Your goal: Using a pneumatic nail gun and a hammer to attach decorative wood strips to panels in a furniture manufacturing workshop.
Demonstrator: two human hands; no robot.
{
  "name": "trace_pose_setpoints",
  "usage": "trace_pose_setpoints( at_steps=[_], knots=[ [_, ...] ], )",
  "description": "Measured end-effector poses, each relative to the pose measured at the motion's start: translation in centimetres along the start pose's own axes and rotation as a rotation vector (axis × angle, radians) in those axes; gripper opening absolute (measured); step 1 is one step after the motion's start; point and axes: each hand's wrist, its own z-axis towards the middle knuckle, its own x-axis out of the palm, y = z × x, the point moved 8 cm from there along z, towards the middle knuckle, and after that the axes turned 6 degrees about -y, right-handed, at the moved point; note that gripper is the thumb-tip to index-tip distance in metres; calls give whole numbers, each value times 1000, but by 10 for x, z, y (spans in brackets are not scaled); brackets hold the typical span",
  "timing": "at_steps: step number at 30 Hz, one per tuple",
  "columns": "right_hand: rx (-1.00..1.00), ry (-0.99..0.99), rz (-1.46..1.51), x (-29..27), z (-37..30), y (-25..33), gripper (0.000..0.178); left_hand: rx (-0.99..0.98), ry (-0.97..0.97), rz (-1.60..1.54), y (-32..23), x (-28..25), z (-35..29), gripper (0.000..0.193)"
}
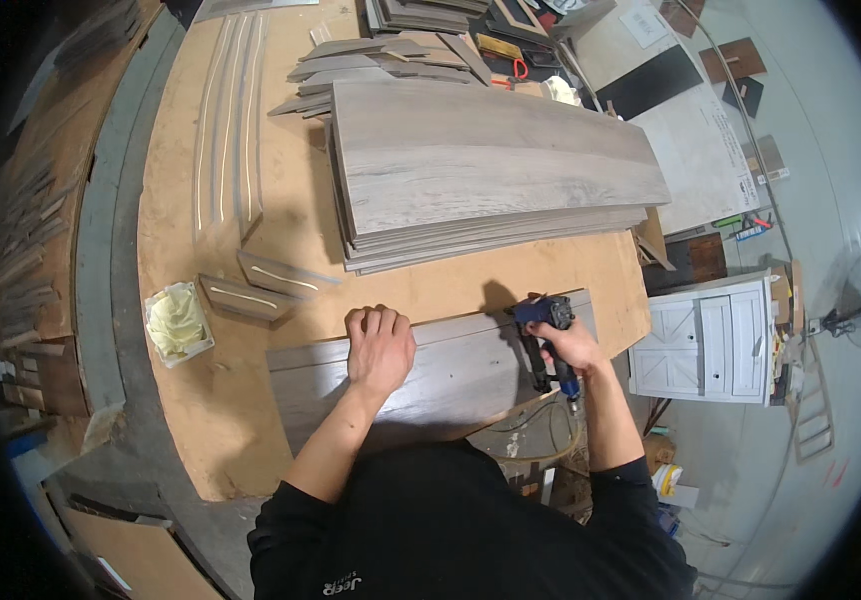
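A grey wood-grain board (441,362) lies along the near edge of the tabletop, with a narrow strip along its far side. Over that far edge, my left hand (381,348) rests with its fingers bent and close together; the fingertips are hidden. My right hand (573,345) is wrapped round the handle of a blue and black air nail gun (543,312). The gun stands over the right part of the board, its nose hidden from view. From the bottom of its handle an air hose (579,425) curves down.
Beyond the board sits a stack of grey boards (501,155). Thin strips with pale glue beads (241,120) lie at the far left, and shorter angled ones (251,290) lie nearer. A white tub of cream-coloured paste (178,325) stands on the left. A white cabinet (706,335) is right of the table (221,440).
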Motion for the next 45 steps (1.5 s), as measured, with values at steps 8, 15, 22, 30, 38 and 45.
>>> trace_pose_setpoints(
  at_steps=[8,15,22,30,38,45],
  knots=[
    [34,-18,13,-28,8,-10,27,-8,24,-13,3,3,0,23],
    [24,12,77,-31,19,-10,26,6,5,-18,2,2,2,22],
    [21,26,62,-30,23,-15,23,21,-33,-28,-4,-7,5,19],
    [-26,70,99,-26,4,-18,27,34,-13,-46,-7,-5,0,16],
    [-180,20,135,-45,-84,-59,72,-32,-200,-52,32,5,-49,24],
    [-143,-102,-36,-115,-94,-125,72,-378,-123,228,66,-67,-98,42]
  ],
)
